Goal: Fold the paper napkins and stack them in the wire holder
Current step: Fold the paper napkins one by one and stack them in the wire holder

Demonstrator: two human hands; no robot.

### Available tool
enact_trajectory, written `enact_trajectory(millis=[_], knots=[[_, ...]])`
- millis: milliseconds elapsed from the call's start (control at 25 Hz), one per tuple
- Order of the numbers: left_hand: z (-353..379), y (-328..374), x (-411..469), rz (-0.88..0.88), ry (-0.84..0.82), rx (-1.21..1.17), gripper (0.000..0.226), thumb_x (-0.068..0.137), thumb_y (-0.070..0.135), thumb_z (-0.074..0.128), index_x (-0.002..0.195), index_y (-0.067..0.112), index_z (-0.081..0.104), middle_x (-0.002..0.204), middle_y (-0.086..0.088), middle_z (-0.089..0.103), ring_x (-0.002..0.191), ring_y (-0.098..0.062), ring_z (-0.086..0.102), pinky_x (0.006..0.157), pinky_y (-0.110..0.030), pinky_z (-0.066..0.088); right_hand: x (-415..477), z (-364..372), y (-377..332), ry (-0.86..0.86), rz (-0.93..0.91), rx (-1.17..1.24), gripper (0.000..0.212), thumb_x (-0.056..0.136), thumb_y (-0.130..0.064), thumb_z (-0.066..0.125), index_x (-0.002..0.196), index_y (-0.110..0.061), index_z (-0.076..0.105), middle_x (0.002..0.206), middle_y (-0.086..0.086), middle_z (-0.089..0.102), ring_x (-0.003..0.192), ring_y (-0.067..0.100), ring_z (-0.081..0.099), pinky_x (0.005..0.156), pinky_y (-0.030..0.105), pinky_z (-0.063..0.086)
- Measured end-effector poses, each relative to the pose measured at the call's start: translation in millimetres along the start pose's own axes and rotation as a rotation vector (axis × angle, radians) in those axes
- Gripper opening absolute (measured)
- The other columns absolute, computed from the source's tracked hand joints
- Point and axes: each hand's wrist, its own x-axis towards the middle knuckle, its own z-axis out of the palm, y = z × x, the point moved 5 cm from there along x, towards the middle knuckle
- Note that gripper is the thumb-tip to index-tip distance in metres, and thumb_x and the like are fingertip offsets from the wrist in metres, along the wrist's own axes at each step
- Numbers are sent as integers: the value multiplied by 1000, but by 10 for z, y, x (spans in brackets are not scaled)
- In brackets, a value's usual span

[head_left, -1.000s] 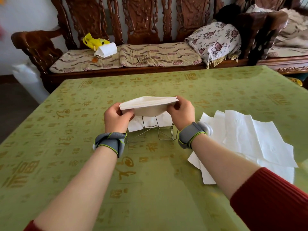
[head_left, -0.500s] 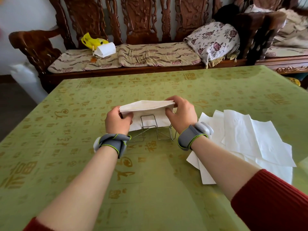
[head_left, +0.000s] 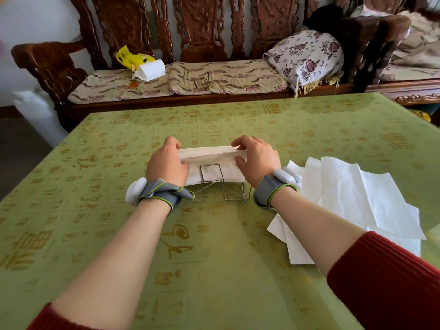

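Pinching soft folded napkins (head_left: 209, 157) at either end, left hand (head_left: 166, 161) and right hand (head_left: 258, 160) held them in thin wire holder (head_left: 222, 186); wrists hid its sides. Loose creased sheets (head_left: 357, 201) lay at 3 o'clock.

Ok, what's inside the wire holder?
Folded white paper napkins stand in the thin metal wire holder; left hand and right hand grip and cover their ends. Count unclear.
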Motion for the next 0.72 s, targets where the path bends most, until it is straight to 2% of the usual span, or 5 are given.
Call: enact_trajectory(millis=[80, 200, 400, 520, 720], knots=[[-59, 64, -4, 128, 44, 139, 15, 83, 11, 58, 95, 20, 57, 93, -7, 66, 85, -32, 60, 64, -34, 43, 15, 19, 5, 2, -3, 28, 33, 81, -16, 58, 112, -28, 60, 109, -2, 57, 96, 24, 56, 77, 38, 49], [45, 60, -11, 166, -3, 177, 14, 83, 8, 54, 86, 18, 63, 88, -12, 68, 83, -34, 61, 61, -32, 40, 0, 51, 23, -24, -28, 60, 35, 79, -8, 57, 108, -26, 63, 103, -1, 58, 94, 26, 56, 77, 39, 50], [-139, 171, -213, 197, 95, 144, 30, 77, 10, 66, 103, 23, 56, 107, -4, 56, 98, -29, 54, 66, -36, 46, -112, -103, 15, -4, 11, 102, 41, 78, -12, 63, 116, -27, 61, 118, 2, 53, 109, 27, 50, 88, 34, 44], [-261, 454, -508, 298, 180, 115, 27, 76, 10, 66, 98, 24, 59, 108, 0, 52, 103, -25, 47, 63, -32, 40, -349, -249, 62, 17, 58, 143, 42, 76, -14, 65, 116, -28, 61, 119, 2, 50, 112, 26, 49, 92, 31, 42], [250, 1115, -1238, 497, -156, -96, 20, 72, 9, 68, 87, 21, 63, 95, -1, 60, 94, -25, 57, 78, -37, 46, -1016, -661, 350, -9, 130, 91, 48, 75, -12, 65, 120, -28, 59, 122, 3, 48, 113, 27, 45, 96, 31, 38]])
